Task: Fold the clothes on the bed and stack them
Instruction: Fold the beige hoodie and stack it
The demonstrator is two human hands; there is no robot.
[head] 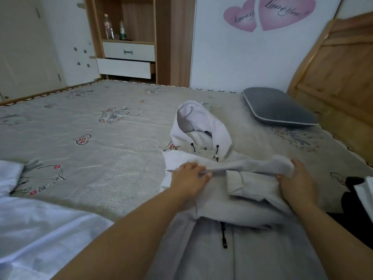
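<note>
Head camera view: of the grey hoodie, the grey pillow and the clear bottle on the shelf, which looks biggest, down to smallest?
1. Grey hoodie, though it lies nearest the camera.
2. Grey pillow.
3. Clear bottle, farthest away, so it looks smaller than it is.

One hoodie [232,199], one pillow [278,107], perhaps two bottles [109,27].

A: Where do the arms reach?
B: Both bare forearms stretch forward, wrists about level, hands apart.
A: And the left hand [189,176]?
B: Palm down, fingers [203,172] pinching a cloth fold.
A: The right hand [295,179]?
B: Curled, gripping the fold's other end.
</note>
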